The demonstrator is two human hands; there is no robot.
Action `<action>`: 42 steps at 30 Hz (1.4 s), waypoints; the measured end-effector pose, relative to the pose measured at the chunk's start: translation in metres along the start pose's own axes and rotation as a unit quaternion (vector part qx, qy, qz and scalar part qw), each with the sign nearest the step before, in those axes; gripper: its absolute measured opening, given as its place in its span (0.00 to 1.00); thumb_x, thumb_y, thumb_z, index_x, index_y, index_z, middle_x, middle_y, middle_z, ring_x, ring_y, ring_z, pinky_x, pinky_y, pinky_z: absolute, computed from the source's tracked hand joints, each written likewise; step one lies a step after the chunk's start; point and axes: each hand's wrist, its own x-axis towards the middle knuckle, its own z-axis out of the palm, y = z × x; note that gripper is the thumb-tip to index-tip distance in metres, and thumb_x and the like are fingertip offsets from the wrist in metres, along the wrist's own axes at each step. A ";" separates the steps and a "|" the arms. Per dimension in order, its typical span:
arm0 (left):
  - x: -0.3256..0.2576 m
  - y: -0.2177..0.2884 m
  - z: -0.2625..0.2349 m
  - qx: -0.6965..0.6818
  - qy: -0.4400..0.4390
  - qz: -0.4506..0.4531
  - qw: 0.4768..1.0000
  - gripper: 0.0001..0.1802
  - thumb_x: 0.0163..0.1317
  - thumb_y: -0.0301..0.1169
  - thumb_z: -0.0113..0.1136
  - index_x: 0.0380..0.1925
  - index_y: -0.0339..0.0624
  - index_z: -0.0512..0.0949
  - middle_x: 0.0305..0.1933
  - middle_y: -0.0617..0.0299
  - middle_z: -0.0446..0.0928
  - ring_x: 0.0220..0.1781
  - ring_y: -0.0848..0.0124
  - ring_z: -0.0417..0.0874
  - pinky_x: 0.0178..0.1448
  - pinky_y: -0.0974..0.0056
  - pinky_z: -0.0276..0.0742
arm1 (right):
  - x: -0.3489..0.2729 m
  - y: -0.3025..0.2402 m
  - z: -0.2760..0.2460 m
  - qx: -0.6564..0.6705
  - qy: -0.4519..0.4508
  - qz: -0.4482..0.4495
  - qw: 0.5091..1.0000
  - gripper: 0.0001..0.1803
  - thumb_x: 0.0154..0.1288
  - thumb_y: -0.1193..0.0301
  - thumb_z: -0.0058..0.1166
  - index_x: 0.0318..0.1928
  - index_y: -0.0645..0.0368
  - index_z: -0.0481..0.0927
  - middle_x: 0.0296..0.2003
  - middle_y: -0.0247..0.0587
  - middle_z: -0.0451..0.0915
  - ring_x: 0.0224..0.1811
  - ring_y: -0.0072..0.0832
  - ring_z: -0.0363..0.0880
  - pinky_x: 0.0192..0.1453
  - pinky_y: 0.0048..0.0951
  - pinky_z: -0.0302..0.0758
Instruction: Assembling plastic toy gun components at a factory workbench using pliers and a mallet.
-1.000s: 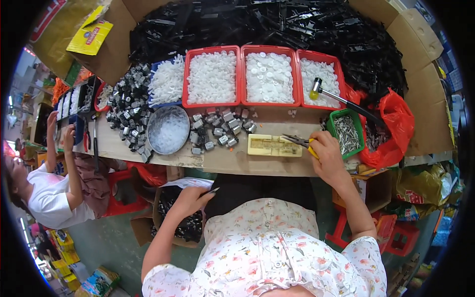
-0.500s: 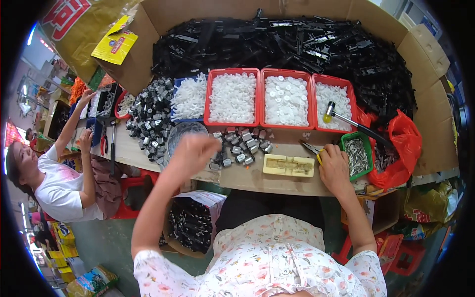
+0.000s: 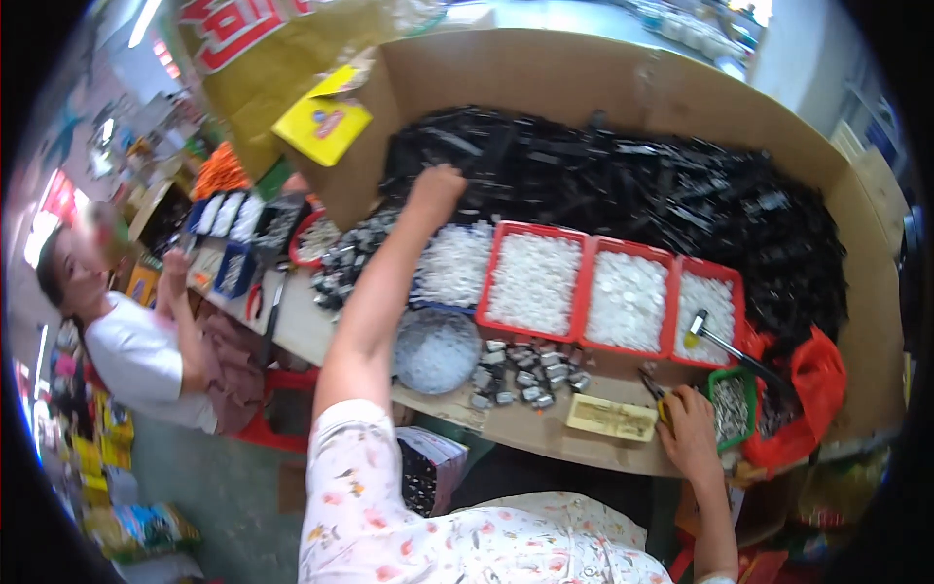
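My left hand reaches across the table to the near-left edge of a heap of long black parts; its curled fingertips are blurred and partly hidden. My right hand rests at the table's front edge, wrapped round the yellow handle of small pliers, jaws pointing away from me. Just left of them lies a cream rectangular block with a recessed top. Small silver metal parts are scattered beyond it. A round bowl with whitish contents stands below my left forearm.
Red trays of white plastic pieces line the middle. A hammer lies across the right one, near a green tray of metal pins and a red bag. Cardboard walls enclose the heap. A co-worker sits at left.
My left hand has moved from above the bowl, forward to the black heap, uncovering the bowl. My right hand keeps hold of the pliers. The whole view has shifted and tilted.
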 end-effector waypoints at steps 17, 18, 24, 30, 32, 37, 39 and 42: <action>-0.061 0.249 -0.196 -0.743 0.113 -0.094 0.653 0.09 0.46 0.23 0.73 0.29 0.34 0.86 0.27 0.57 0.84 0.32 0.72 0.83 0.37 0.65 0.77 | 0.042 -0.040 -0.031 0.307 0.135 -0.006 0.942 0.16 0.73 0.78 0.50 0.59 0.67 0.76 0.55 0.49 0.78 0.58 0.36 0.77 0.63 0.31 0.70; -0.072 0.272 -0.202 -0.745 0.137 -0.075 0.649 0.09 0.46 0.22 0.73 0.30 0.34 0.86 0.27 0.58 0.83 0.33 0.73 0.82 0.37 0.67 0.77 | 0.044 -0.047 -0.032 0.377 0.147 -0.002 0.914 0.18 0.73 0.77 0.50 0.61 0.67 0.75 0.55 0.48 0.79 0.58 0.34 0.78 0.63 0.32 0.70; -0.102 0.348 -0.195 -0.848 0.071 -0.099 0.516 0.11 0.52 0.25 0.73 0.38 0.38 0.87 0.41 0.63 0.78 0.40 0.72 0.80 0.36 0.68 0.74 | 0.005 -0.019 -0.014 0.548 0.085 0.029 0.832 0.17 0.74 0.78 0.50 0.60 0.66 0.76 0.53 0.41 0.80 0.51 0.24 0.79 0.57 0.24 0.73; -0.144 0.345 -0.170 -0.739 0.131 -0.191 0.632 0.24 0.57 0.27 0.69 0.55 0.34 0.80 0.47 0.55 0.81 0.48 0.66 0.83 0.55 0.60 0.79 | 0.013 -0.045 -0.027 0.285 0.140 -0.076 0.945 0.10 0.53 0.83 0.62 0.38 0.68 0.82 0.37 0.41 0.78 0.42 0.31 0.80 0.45 0.30 0.74; -0.159 0.321 -0.191 -0.664 0.058 -0.255 0.700 0.23 0.59 0.22 0.66 0.57 0.37 0.80 0.43 0.57 0.81 0.45 0.71 0.82 0.49 0.67 0.79 | 0.020 -0.051 -0.019 0.218 0.145 -0.080 0.962 0.11 0.52 0.82 0.66 0.38 0.64 0.83 0.37 0.45 0.78 0.42 0.40 0.80 0.47 0.35 0.75; -0.175 0.327 -0.181 -0.603 0.062 -0.245 0.757 0.15 0.59 0.22 0.67 0.47 0.36 0.85 0.42 0.56 0.82 0.42 0.68 0.83 0.46 0.66 0.77 | 0.006 -0.042 -0.001 0.096 0.140 -0.122 0.978 0.10 0.53 0.80 0.66 0.37 0.61 0.83 0.37 0.40 0.77 0.42 0.40 0.77 0.44 0.38 0.73; -0.180 0.332 -0.175 -0.572 0.066 -0.235 0.783 0.14 0.59 0.22 0.67 0.46 0.36 0.85 0.42 0.55 0.82 0.41 0.66 0.83 0.46 0.65 0.77 | 0.002 -0.038 0.006 0.045 0.122 -0.120 0.984 0.10 0.55 0.79 0.62 0.40 0.60 0.83 0.38 0.38 0.77 0.44 0.38 0.77 0.48 0.39 0.71; -0.188 0.338 -0.171 -0.519 0.073 -0.223 0.822 0.13 0.59 0.22 0.67 0.45 0.36 0.85 0.42 0.53 0.82 0.41 0.62 0.83 0.46 0.63 0.77 | -0.002 -0.037 0.013 0.041 0.065 -0.130 0.988 0.11 0.54 0.79 0.61 0.40 0.59 0.83 0.37 0.38 0.76 0.45 0.38 0.77 0.50 0.40 0.70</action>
